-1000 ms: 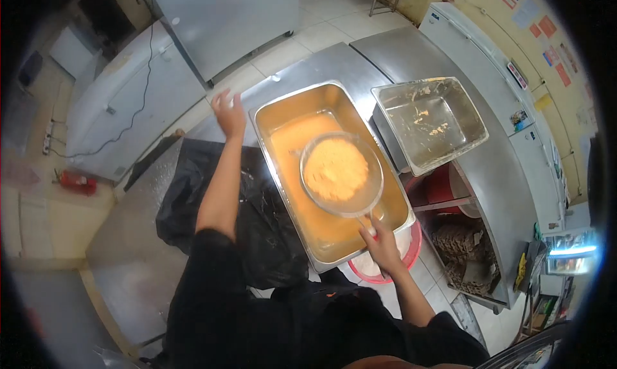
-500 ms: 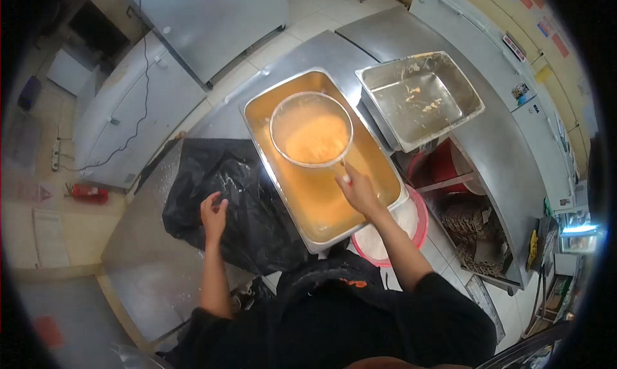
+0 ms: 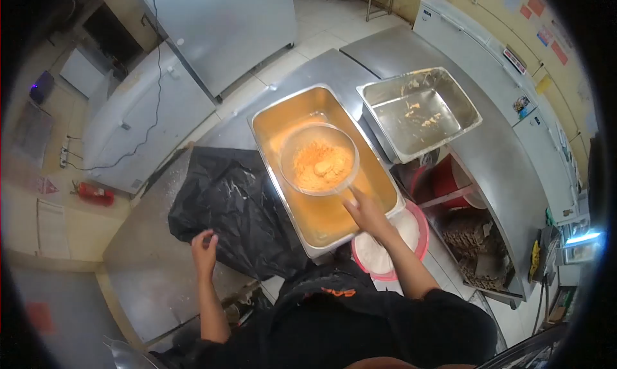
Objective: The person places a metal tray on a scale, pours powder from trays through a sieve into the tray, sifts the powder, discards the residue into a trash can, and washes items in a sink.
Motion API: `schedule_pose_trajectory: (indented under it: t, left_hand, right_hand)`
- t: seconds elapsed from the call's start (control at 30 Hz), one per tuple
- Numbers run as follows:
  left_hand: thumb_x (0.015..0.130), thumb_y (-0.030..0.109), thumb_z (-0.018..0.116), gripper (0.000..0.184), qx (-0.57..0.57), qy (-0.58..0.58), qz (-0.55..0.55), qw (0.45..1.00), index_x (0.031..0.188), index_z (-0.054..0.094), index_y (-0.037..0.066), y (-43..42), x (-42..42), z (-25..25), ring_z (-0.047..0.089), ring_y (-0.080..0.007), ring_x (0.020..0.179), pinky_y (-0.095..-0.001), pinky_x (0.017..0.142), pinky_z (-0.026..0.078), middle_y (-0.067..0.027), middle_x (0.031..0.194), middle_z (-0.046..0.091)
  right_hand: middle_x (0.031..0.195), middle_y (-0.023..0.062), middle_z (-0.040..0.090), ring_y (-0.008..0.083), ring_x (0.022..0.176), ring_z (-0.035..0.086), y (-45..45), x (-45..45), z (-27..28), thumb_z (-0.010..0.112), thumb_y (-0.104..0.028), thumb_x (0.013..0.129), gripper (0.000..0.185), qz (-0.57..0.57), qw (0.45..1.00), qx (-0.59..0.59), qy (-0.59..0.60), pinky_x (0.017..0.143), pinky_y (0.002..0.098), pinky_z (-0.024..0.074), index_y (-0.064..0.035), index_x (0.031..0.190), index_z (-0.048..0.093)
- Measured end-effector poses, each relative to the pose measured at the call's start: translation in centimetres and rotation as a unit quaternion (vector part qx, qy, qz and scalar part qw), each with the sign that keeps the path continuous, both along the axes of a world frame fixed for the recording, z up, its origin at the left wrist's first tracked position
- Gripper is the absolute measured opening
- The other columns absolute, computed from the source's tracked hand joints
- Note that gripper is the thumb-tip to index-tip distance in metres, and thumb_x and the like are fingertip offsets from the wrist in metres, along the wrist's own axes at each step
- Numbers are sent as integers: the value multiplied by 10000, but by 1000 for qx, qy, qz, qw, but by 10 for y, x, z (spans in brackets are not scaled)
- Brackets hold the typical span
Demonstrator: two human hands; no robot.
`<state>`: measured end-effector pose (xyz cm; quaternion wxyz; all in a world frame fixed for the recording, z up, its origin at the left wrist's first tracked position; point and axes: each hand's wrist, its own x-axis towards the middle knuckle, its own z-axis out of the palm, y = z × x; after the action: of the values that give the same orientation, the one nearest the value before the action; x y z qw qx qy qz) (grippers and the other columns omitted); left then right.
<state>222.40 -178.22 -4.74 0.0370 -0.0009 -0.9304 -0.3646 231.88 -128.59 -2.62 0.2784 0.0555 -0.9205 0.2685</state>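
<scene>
My right hand (image 3: 366,213) is closed around the handle of a round sieve (image 3: 319,158). Orange-yellow powder with small lumps (image 3: 321,163) lies in its mesh. The sieve is over a deep metal pan (image 3: 307,242), whose floor is covered with similar orange powder (image 3: 324,216). Left of the pan, my left hand (image 3: 204,252) hovers near the edge of a black plastic bag (image 3: 225,202). Its fingers are curled but apart, with nothing between them.
A second metal pan (image 3: 379,134) with orange residue stands at the right. A pink tub of white powder (image 3: 387,244) sits below the pan's near corner. White chest freezers (image 3: 475,44) line the right wall, and a fire extinguisher (image 3: 94,194) is at far left.
The sieve and my right hand have shifted slightly toward me, and the powder in the mesh looks lumpier. My left hand has drawn back toward me. The whole view has shifted a little.
</scene>
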Motion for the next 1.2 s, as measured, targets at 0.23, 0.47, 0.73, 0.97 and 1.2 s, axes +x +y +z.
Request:
schedule_pose_trajectory:
  t: [0.23,0.47,0.73,0.97,1.2]
  left_hand:
    - [864,174,717,249,31,-38,-15,999,1082,703,55,4,20,31,629,-247,1012,-358,885,497,-116,1106,636]
    - [839,169,737,293,-2,-9,-71,997,1104,704,51,8,12,19,653,-222,898,-327,763,532,-140,1112,638]
    - [837,210,764,312,75,-133,-47,987,1102,712,54,11,19,6,632,-277,1021,-361,905,502,-152,1181,628]
    - [861,216,741,315,121,-169,-38,978,1122,703,43,3,4,20,630,-235,1049,-332,935,476,-128,1161,649]
    - [873,229,725,316,130,-138,-70,979,1134,703,53,-21,-10,18,637,-230,1031,-333,887,501,-144,1151,639]
  right_hand:
    - [845,290,662,439,778,664,0,5,-6,639,-218,911,468,11,992,-108,-68,687,490,507,62,1276,554]
    - [797,289,647,434,734,659,-19,-12,11,645,-236,905,492,-56,937,-217,-267,680,488,509,48,1294,543]
    - [947,331,643,445,913,664,-20,-31,14,621,-259,932,490,-49,938,-217,-267,779,490,514,55,1298,537]
    - [1151,329,618,442,1069,622,-24,-40,34,622,-218,925,517,-65,948,-182,-254,941,481,474,18,1369,503]
    - [1090,299,662,375,855,691,-18,20,-3,653,-317,909,571,-56,994,-47,-76,820,435,524,56,1326,543]
